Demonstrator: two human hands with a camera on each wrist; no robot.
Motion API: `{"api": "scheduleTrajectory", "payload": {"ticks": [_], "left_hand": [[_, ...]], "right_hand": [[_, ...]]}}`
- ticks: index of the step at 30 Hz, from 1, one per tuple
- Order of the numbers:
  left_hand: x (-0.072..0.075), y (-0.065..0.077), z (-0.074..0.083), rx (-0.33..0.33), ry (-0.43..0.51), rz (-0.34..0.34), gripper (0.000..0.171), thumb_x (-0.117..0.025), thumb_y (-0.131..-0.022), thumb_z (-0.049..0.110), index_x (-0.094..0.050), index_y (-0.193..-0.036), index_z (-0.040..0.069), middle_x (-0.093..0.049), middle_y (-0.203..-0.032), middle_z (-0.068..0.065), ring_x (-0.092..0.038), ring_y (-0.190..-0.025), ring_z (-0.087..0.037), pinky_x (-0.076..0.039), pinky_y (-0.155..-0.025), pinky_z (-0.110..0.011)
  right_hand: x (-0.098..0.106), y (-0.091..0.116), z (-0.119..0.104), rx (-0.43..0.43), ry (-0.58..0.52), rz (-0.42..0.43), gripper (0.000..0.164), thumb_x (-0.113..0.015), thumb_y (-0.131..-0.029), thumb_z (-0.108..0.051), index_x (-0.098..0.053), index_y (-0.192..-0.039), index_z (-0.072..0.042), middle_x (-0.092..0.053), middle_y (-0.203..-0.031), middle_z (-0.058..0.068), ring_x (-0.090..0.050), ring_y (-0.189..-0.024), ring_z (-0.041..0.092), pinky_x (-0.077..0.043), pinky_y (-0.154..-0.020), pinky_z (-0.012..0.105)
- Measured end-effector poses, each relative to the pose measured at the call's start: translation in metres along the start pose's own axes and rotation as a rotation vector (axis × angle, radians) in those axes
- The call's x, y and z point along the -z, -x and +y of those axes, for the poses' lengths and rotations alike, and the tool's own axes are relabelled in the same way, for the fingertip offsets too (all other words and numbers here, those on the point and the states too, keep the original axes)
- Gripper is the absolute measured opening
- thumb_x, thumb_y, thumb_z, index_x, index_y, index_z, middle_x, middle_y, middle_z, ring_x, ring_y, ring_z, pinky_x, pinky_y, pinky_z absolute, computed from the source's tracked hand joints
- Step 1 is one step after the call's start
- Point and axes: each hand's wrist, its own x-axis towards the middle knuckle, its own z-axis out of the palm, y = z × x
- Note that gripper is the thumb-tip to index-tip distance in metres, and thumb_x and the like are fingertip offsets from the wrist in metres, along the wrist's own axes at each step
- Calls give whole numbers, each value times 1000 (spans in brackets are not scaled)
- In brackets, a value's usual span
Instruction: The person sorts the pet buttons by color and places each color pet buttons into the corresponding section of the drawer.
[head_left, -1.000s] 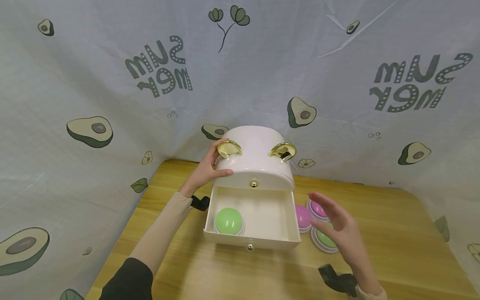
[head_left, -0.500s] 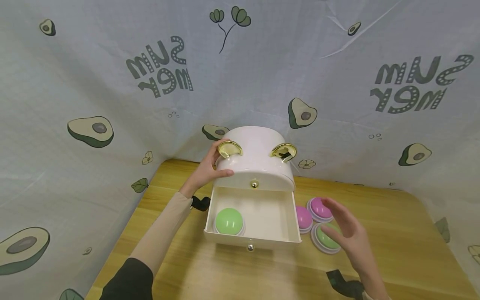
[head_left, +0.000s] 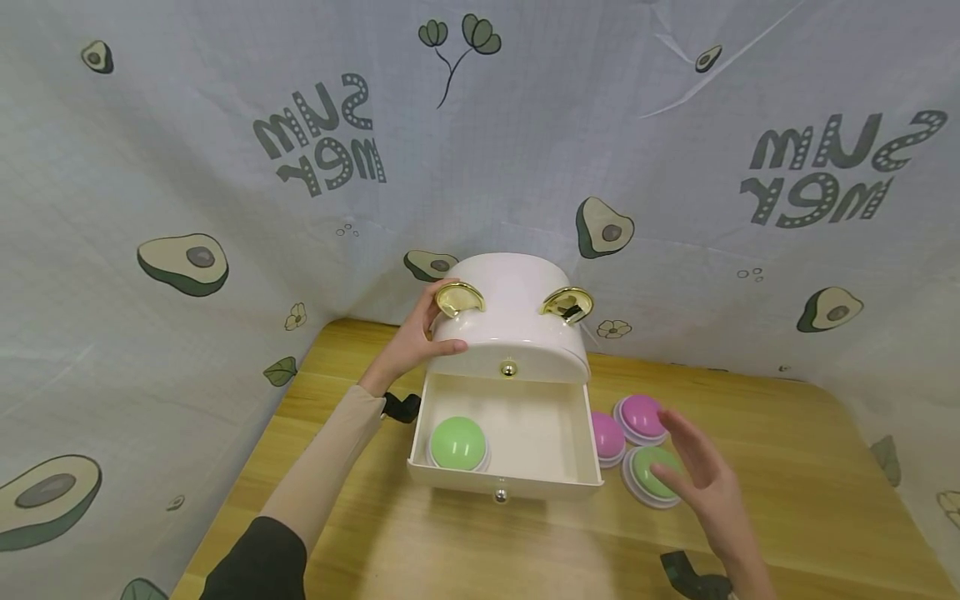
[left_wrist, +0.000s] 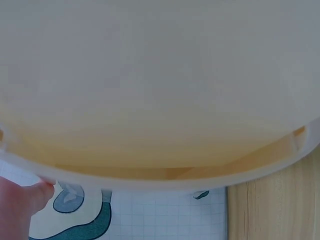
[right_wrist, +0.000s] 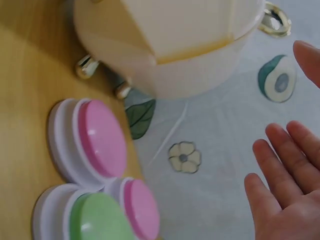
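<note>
A white box [head_left: 513,287] with gold ear-shaped trims has its lower drawer [head_left: 536,433] pulled out. My left hand [head_left: 408,340] holds the box's left side, thumb at the front edge and fingers by the gold ear. In the drawer's front left corner lies a green dome-shaped button [head_left: 458,442] on a white base. To the right of the drawer, my right hand [head_left: 708,487] hovers with fingers spread and nothing in them. Near its thumb is another green dome button [head_left: 648,473]. Two pink dome buttons, one nearer the drawer [head_left: 607,437] and one farther back [head_left: 642,416], sit beside it.
The wooden table [head_left: 810,467] extends to both sides and in front of the drawer. A pale cloth [head_left: 480,183] printed with avocados hangs behind the box. Gold feet [right_wrist: 86,67] under the box show in the right wrist view.
My right hand has drawn back to the right and slightly down, uncovering more of the pink and green buttons on the table. My left hand, the box and the drawer stay put.
</note>
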Motion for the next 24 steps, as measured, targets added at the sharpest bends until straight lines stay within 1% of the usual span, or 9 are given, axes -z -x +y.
{"api": "scheduleTrajectory", "payload": {"ticks": [4,9,14,17,19,20,24], "left_hand": [[0,0,1,6,-5,0,85,-70,-78,-8,-20,-146,2,-27,-147,-21,-20,-140,-32,-15,-110,-52],[0,0,2,2,-9,2,85,-70,-78,-9,-21,-145,1,-28,-147,-21,-21,-140,-32,-15,-111,-51],[0,1,2,-1,-14,2,85,-71,-77,-9,-21,-145,2,-29,-146,-20,-22,-140,-32,-14,-112,-48],[0,1,2,0,-15,3,85,-71,-77,-9,-21,-145,2,-30,-146,-21,-22,-140,-31,-14,-112,-48],[0,1,2,2,-15,4,85,-71,-77,-10,-21,-145,2,-30,-146,-21,-22,-140,-32,-14,-111,-49],[2,0,-3,-3,-15,5,85,-73,-79,-3,-22,-146,4,-31,-146,-19,-22,-140,-30,-14,-111,-49],[6,-2,-22,-23,-12,7,87,-79,-79,11,-24,-147,12,-33,-146,-12,-24,-140,-23,-15,-112,-47]], "right_hand": [[4,5,13,-20,16,18,69,-56,-85,19,-29,-146,4,-39,-148,-3,-32,-134,2,-23,-106,15],[10,11,27,-90,56,41,70,-58,-87,14,-27,-148,0,-34,-151,-1,-29,-134,-1,-20,-106,13],[15,16,41,-119,88,59,72,-58,-87,12,-25,-150,-4,-29,-154,1,-26,-135,-1,-15,-105,11],[16,19,49,-132,92,73,74,-59,-87,12,-23,-150,-3,-26,-155,2,-24,-135,-2,-13,-105,11],[16,20,54,-144,92,79,74,-58,-87,11,-22,-150,-3,-26,-155,0,-22,-135,-1,-12,-105,11],[17,21,57,-148,89,81,74,-58,-87,11,-22,-150,-2,-26,-155,0,-22,-135,-1,-12,-106,11],[20,24,69,-169,99,84,74,-59,-88,10,-22,-151,-4,-24,-155,1,-19,-136,0,-11,-105,10]]}}
